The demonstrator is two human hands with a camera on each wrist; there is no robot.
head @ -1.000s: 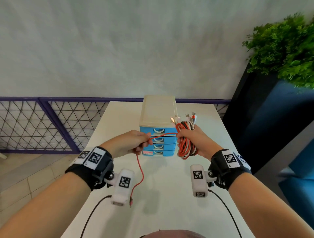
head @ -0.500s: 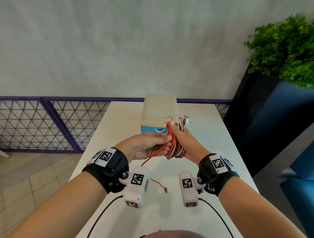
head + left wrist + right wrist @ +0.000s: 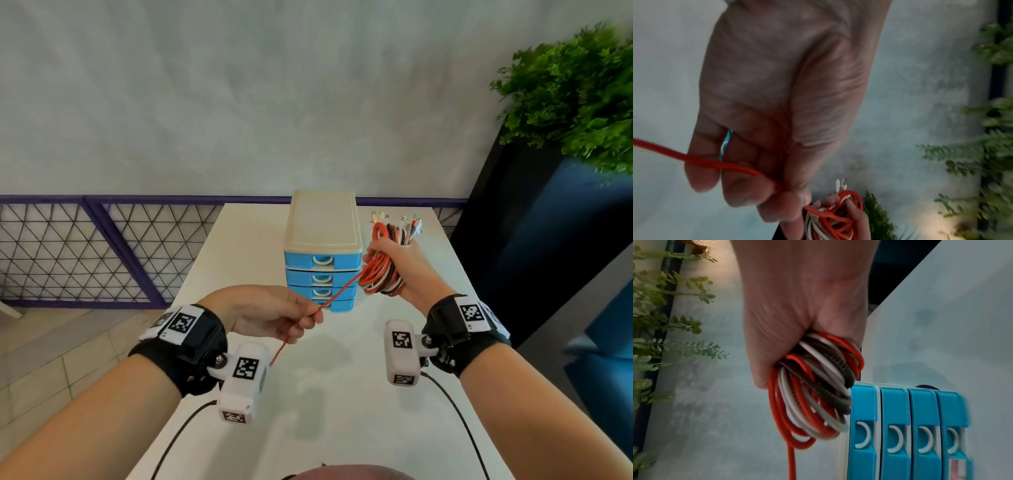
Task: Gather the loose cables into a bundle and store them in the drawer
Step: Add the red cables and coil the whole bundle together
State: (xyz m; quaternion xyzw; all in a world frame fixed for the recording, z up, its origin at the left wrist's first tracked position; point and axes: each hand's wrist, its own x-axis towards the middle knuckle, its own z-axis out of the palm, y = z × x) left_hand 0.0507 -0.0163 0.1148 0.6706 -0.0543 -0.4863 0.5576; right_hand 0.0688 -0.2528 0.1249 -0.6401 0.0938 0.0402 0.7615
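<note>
My right hand (image 3: 394, 263) grips a coiled bundle of red, white and dark cables (image 3: 382, 275) (image 3: 813, 392), held in the air just right of the drawer unit (image 3: 323, 253) (image 3: 906, 426). Connector ends (image 3: 400, 221) stick up above the fist. One red cable (image 3: 337, 293) (image 3: 701, 160) runs taut from the bundle down-left to my left hand (image 3: 291, 318), which pinches it between thumb and fingers; its free tail hangs below that hand. The blue drawers with white handles all look closed under a cream top.
The white table (image 3: 342, 394) carries the drawer unit near its far end. A purple mesh railing (image 3: 102, 246) runs along the left behind it. A dark planter with green foliage (image 3: 575, 99) stands at the right edge.
The hands were together at the bundle half a second ago. Now they have drawn apart: the right hand carried the bundle up and right, the left pulled the red cable taut down-left.
</note>
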